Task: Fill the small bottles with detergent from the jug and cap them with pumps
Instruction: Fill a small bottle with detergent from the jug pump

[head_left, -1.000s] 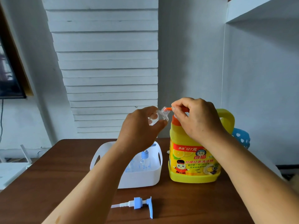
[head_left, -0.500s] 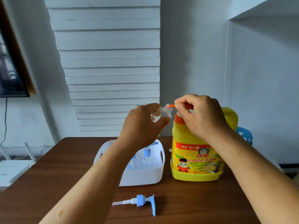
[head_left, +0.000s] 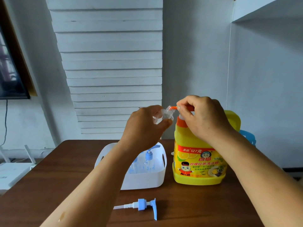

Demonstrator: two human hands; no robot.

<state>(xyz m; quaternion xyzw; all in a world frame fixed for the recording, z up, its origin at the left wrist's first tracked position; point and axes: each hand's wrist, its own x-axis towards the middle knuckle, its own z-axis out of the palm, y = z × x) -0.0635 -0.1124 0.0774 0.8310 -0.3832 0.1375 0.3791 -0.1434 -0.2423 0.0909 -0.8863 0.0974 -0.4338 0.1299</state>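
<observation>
Glossy yellow plastic jug (head_left: pixel 199 161), clear plastic bottle (head_left: pixel 164 115), dark wood-grain table (head_left: pixel 49 185)

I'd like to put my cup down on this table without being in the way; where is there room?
Bare wood lies left of the white basket and on the table, and right of the loose pump, in front of the yellow jug. Basket, jug and both arms crowd the middle.

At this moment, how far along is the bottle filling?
Early. Done: one blue pump is off and lies on the table. In hand: the left hand holds a clear small bottle at the jug's orange spout; the right hand is on the dispenser. Left: capping it, then the bottles in the white basket.
</observation>
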